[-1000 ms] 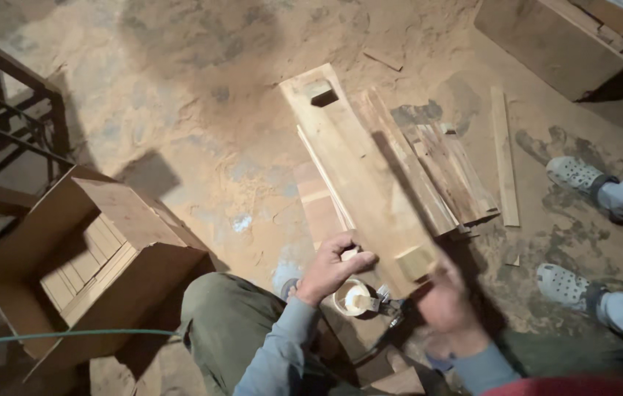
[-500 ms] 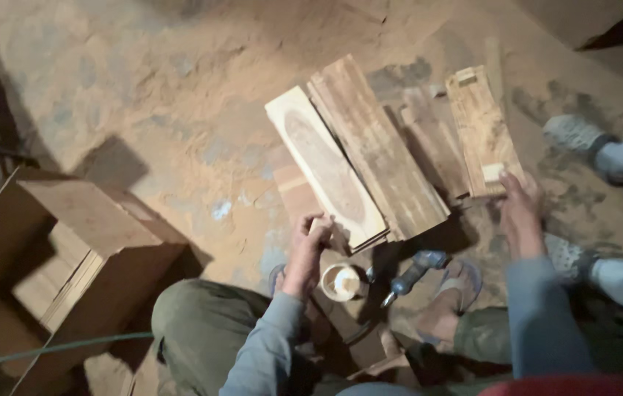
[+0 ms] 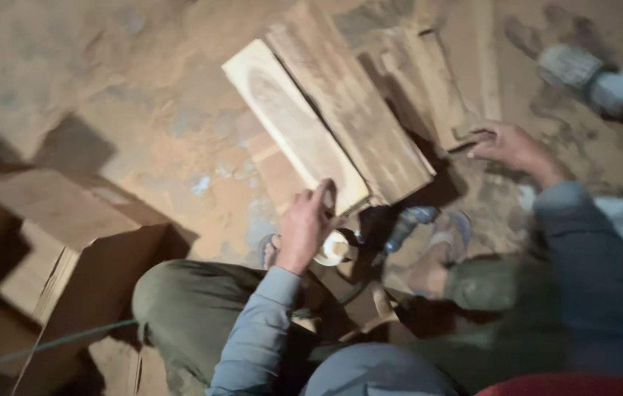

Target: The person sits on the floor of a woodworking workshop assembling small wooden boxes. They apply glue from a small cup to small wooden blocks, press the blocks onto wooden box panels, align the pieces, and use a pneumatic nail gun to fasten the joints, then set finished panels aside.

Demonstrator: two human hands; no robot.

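Since the earlier frame the right hand (image 3: 508, 147) has been drawn back from the far boards to a thin board's near end, and the planks are seen closer and higher in the view. The left hand (image 3: 307, 224) has stayed at the near end of the pale plank (image 3: 293, 125).

The pale plank is laid flat on the sandy floor (image 3: 143, 95), with its near end close to the person's knee. It is touched by the left hand, with the fingers curled over its near edge. It cannot be told if the plank is truly gripped or only pressed. The plank looks stiff, hard and fairly heavy. It would best be taken at the long edges, since the ends may be rough and splintery.

A darker plank (image 3: 352, 110) is laid right beside it, touching along the long edge. More thin boards (image 3: 443, 81) are spread past that, toward the far right of the floor. One of these is touched at its near end by the right hand, with the fingers bent and spread a little. Nothing is seen held in it.

A small round white thing (image 3: 332, 249) is seen just under the left hand. A brown cardboard box (image 3: 55, 220) is set at the left side of the floor. Another person's shoe (image 3: 568, 66) is seen at the far right corner.
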